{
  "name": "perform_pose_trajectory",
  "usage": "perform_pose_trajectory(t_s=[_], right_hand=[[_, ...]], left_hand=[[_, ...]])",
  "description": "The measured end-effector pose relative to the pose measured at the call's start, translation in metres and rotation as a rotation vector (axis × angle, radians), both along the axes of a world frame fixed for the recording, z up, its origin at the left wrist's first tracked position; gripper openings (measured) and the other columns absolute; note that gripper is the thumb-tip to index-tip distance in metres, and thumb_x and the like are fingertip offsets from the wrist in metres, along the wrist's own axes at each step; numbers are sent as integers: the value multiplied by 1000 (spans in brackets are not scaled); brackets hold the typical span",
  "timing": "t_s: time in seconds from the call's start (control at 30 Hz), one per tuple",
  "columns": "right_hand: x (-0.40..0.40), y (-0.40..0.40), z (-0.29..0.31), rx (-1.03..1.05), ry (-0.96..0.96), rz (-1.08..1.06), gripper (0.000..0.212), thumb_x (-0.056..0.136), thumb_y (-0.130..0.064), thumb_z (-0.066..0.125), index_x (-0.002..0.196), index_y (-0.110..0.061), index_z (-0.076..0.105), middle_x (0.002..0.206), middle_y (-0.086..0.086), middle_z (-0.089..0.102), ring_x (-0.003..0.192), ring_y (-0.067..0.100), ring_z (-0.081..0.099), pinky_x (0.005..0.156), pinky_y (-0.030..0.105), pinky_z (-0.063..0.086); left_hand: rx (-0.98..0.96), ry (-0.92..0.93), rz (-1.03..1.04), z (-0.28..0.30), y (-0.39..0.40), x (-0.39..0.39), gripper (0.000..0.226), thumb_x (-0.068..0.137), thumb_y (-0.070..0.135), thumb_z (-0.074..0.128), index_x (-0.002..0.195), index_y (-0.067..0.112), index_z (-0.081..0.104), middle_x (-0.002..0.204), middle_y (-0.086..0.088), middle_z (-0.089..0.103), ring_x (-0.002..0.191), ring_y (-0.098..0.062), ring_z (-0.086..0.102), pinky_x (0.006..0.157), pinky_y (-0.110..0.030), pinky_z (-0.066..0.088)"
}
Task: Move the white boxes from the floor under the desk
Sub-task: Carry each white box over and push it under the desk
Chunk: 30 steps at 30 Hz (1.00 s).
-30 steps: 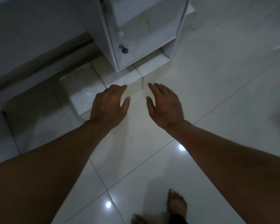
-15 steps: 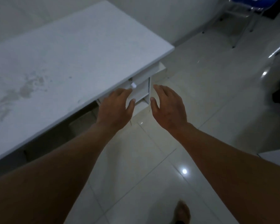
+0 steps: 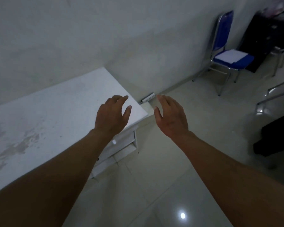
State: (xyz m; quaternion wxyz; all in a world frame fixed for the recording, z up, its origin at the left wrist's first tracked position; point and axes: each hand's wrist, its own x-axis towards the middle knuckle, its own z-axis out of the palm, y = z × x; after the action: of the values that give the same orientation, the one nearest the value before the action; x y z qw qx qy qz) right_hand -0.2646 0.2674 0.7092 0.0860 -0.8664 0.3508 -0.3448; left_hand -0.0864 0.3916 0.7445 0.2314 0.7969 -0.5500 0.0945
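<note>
The white desk (image 3: 56, 115) fills the left of the view, its stained top seen from above. My left hand (image 3: 112, 115) hovers over the desk's right corner, fingers apart, holding nothing. My right hand (image 3: 170, 117) is raised beside it over the floor, just past the desk's edge, also open and holding nothing. The desk's drawer unit (image 3: 121, 149) shows below my left forearm. The white boxes under the desk are hidden by the desk top.
A blue chair (image 3: 228, 51) with a white pad on its seat stands by the wall at the back right. A white power strip (image 3: 148, 97) lies at the wall's foot. Dark furniture (image 3: 269, 35) and a dark shape (image 3: 275, 135) sit at the right. Glossy tiled floor (image 3: 154, 185) lies ahead.
The view has lifted from the floor under the desk up to the desk top and the wall. Both hands have risen with it, staying open and apart; the boxes have dropped out of sight.
</note>
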Motion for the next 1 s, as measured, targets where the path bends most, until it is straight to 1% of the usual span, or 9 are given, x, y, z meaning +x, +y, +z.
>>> perform_pose_trajectory(t_s=[0.13,0.3,0.43,0.6,0.7,0.83,0.9,1.0], right_hand=[[14,-54,25,-22,-12,13,47,92,-25,52,136,-8,54,130,13,60,123,30,54,102,47,44],[35,-118,38,3,6,21,48,93,-27,49,138,-10,53,133,12,59,125,28,52,103,46,43],[57,-172,39,31,-10,21,48,94,-30,48,138,-12,53,135,11,58,127,27,51,104,44,43],[85,-250,21,30,-20,66,44,93,-27,54,134,-8,56,130,13,61,122,28,55,101,45,46],[103,-304,7,42,-9,130,44,93,-25,55,133,-6,57,128,15,62,120,30,56,100,45,47],[112,-365,-13,109,29,196,44,94,-24,55,135,-7,56,132,15,60,123,30,54,102,44,46],[117,-398,-24,156,48,228,45,92,-22,57,134,-7,57,131,15,60,123,30,55,101,43,47],[132,-441,-37,159,72,268,45,92,-23,56,135,-8,56,131,15,60,123,29,55,102,41,47]], left_hand=[[-4,13,11,11,-50,10,48,93,41,46,130,13,59,126,-10,62,110,-31,60,84,-43,49],[-6,13,16,20,-111,37,47,94,41,48,129,13,60,126,-10,62,111,-31,60,85,-42,48],[-20,33,25,25,-161,58,46,94,41,49,129,13,60,126,-9,62,112,-29,59,84,-41,48],[-3,84,56,11,-232,78,46,95,40,50,131,12,58,130,-9,60,116,-28,58,90,-40,47],[-12,118,120,-4,-279,91,49,95,43,47,132,12,57,131,-9,60,116,-27,58,93,-41,49],[-25,170,226,-19,-337,97,48,95,41,49,130,10,59,128,-11,62,112,-29,61,90,-45,52],[-10,229,317,-26,-363,94,48,95,42,51,133,13,56,131,-10,59,115,-29,59,93,-46,50],[44,278,423,-41,-398,95,51,94,47,51,136,16,54,134,-8,56,119,-29,55,97,-44,46]])
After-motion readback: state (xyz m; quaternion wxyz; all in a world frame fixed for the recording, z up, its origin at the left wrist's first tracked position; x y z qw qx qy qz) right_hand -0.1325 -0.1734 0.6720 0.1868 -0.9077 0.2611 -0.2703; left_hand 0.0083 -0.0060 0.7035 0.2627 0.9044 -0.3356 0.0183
